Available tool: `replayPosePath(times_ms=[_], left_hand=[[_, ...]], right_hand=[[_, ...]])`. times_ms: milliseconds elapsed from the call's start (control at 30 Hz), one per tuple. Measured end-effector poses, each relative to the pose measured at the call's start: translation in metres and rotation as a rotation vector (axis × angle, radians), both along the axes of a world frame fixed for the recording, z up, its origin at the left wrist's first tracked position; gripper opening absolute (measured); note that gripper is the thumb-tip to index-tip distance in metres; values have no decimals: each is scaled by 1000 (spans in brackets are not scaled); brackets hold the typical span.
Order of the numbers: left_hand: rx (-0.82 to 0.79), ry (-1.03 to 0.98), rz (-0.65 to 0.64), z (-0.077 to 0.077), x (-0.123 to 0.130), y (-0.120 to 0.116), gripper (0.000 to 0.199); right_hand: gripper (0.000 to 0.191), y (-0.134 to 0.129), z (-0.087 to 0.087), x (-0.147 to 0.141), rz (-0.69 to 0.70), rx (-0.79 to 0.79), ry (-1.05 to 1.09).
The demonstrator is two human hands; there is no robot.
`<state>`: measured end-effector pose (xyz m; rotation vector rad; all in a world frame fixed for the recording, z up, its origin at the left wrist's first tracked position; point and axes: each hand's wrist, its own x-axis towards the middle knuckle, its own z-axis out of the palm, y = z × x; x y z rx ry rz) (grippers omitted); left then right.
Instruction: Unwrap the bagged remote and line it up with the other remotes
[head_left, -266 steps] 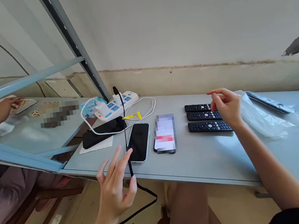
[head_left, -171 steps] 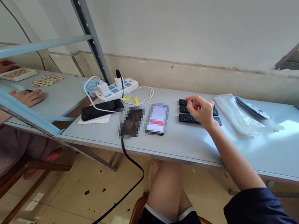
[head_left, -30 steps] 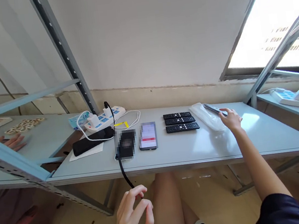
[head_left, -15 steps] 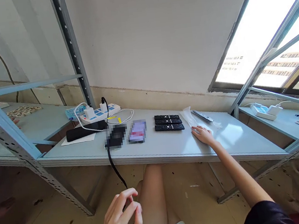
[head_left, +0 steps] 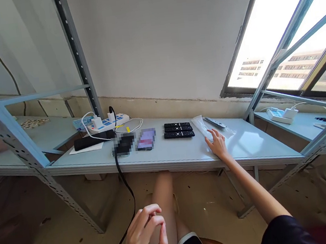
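And off comes the right hand from the wrapped item right of the plastic bag, fingers spread by the bag's near edge (left hand loosely curled, empty, well nearer), leaving that item unheld!

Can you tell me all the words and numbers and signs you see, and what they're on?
None can be read for sure.
Black remotes: pale button marks, too small.
Clear bag: no print I can make out.
Lit phone: screen pixelated, unreadable.
Yellow tag: too small.
Power strip: blue labels, too small.
Blue packet: too blurred.
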<state>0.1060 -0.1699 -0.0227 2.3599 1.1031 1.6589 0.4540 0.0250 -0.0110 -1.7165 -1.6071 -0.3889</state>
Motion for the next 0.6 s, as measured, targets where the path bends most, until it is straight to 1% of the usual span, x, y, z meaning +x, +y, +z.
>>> replayPosePath(times_ms=[67, 167, 233, 300, 367, 433, 500, 600], left_hand=[[33, 32, -17, 8, 4, 9, 19], [117, 82, -68, 26, 13, 33, 16], [119, 100, -101, 36, 22, 48, 15], [134, 111, -139, 43, 32, 57, 15], [163, 122, -170, 44, 42, 62, 15], [179, 136, -188, 42, 49, 65, 15], [166, 148, -193, 38, 52, 68, 15], [125, 141, -196, 33, 54, 78, 17]], right_hand=[[42, -1, 1, -2, 17, 11, 11], [42, -2, 3, -5, 44, 23, 24], [41, -2, 3, -6, 57, 33, 32], [41, -1, 3, -5, 56, 48, 48], [41, 2, 2, -2, 34, 66, 77], [41, 6, 2, 5, -15, 78, 121], [41, 12, 4, 17, -87, 81, 171], [38, 22, 10, 43, -220, 67, 232]])
